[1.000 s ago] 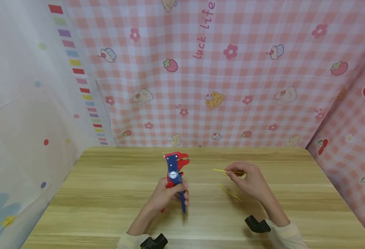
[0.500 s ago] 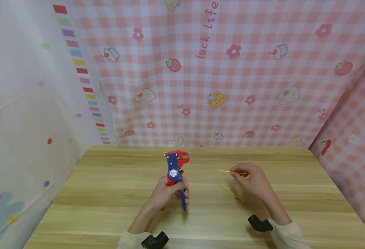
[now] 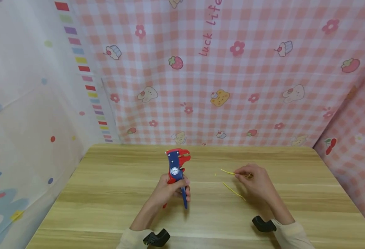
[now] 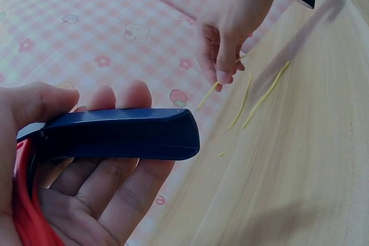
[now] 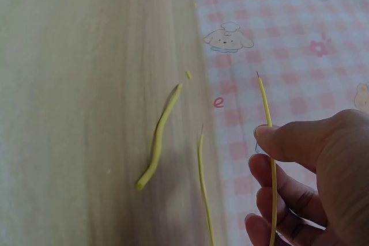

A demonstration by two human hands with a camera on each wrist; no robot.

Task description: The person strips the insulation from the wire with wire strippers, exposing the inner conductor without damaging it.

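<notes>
My left hand (image 3: pixel 171 188) grips the handles of a red-and-blue wire stripper (image 3: pixel 174 162), held upright with its jaws facing right; one blue handle (image 4: pixel 121 133) fills much of the left wrist view. Between thumb and forefinger, my right hand (image 3: pixel 254 178) pinches a thin yellow wire (image 5: pixel 264 102). A short bare strand (image 5: pixel 258 75) sticks out of that wire's tip. Two more yellow wires lie on the table: one thin wire with a bare end (image 5: pixel 203 182), and another (image 5: pixel 158 136) whose ends show no bare strand. The stripper and the held wire are well apart.
A tiny yellow offcut (image 5: pixel 188 75) lies on the wooden table (image 3: pixel 107 193) near the loose wires, and another yellow speck (image 5: pixel 195 5) is near the back edge. Pink checked cloth (image 3: pixel 188 83) hangs behind the table. Black wrist devices (image 3: pixel 156 238) are worn on both wrists.
My right hand, with the wire, has shifted slightly right, farther from the stripper. The left hand keeps its hold almost unmoved. The head view has turned a little to the left.
</notes>
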